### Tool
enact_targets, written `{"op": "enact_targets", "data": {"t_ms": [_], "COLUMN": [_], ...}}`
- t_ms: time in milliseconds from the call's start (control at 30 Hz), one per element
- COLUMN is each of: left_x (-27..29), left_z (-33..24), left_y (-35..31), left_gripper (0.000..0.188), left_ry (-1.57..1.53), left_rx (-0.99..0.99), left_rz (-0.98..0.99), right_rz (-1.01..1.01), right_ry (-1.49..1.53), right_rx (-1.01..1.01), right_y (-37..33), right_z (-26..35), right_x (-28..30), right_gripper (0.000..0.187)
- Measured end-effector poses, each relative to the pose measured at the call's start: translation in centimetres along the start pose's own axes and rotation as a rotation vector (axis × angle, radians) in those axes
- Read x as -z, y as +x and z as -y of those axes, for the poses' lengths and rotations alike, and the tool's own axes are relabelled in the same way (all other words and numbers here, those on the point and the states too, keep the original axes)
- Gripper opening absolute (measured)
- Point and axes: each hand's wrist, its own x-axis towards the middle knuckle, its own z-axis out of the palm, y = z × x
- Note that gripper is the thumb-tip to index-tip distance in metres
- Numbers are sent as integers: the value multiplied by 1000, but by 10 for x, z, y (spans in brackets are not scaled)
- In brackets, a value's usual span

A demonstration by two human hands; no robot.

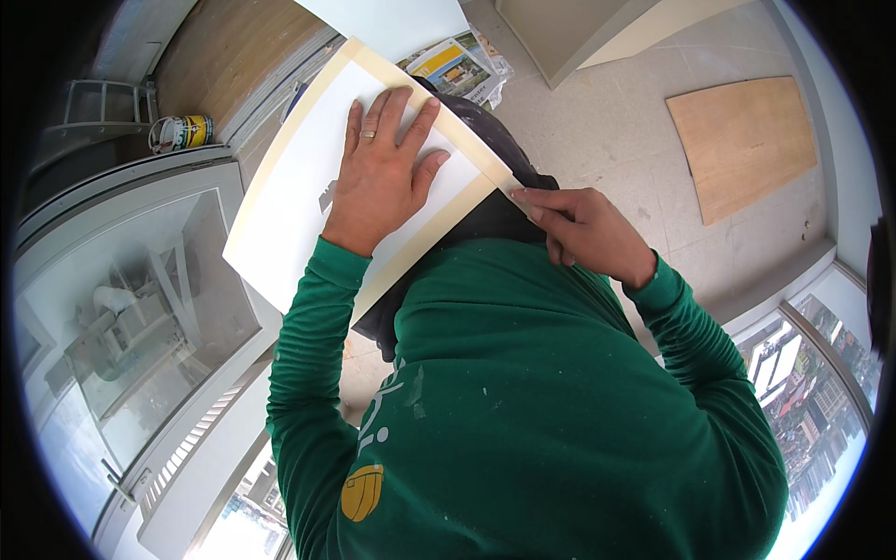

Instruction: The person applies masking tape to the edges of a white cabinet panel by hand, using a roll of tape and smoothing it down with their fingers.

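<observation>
A white board (pixel 299 201) edged with cream masking tape (pixel 462 140) lies tilted across my lap, over dark trousers (pixel 485 219). My left hand (pixel 378 177), a ring on one finger, rests flat on the board with its fingers spread, pressing it down. My right hand (pixel 583 233) is at the board's right corner, thumb and forefinger pinched on the end of the tape strip there. Both forearms are in green sleeves.
A paint can (pixel 182 131) stands at the upper left by a glass window pane (pixel 140 308). Newspapers (pixel 457 65) lie on the tiled floor beyond the board. A plywood sheet (pixel 747 140) lies at the right. A pale cabinet panel (pixel 569 28) stands at the top.
</observation>
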Motion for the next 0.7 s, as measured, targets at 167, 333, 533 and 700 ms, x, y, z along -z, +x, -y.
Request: {"op": "enact_targets", "data": {"t_ms": [167,333,533,700], "left_x": [-2,-4,-3,-3], "left_z": [-3,-6,-8,-8], "left_y": [-4,-7,-8,-8], "left_gripper": [65,63,60,59], "left_ry": [-11,5,18,11], "left_rx": [-3,3,10,12], "left_rz": [0,2,17,16], "right_rz": [-1,-12,-9,3], "right_ry": [-1,-2,-13,-17], "right_rx": [3,2,9,23], "right_y": [-2,-2,-3,-3], "right_z": [2,1,1,-2], "right_x": [0,-1,-2,-3], "right_gripper": [37,37,37,39]}}
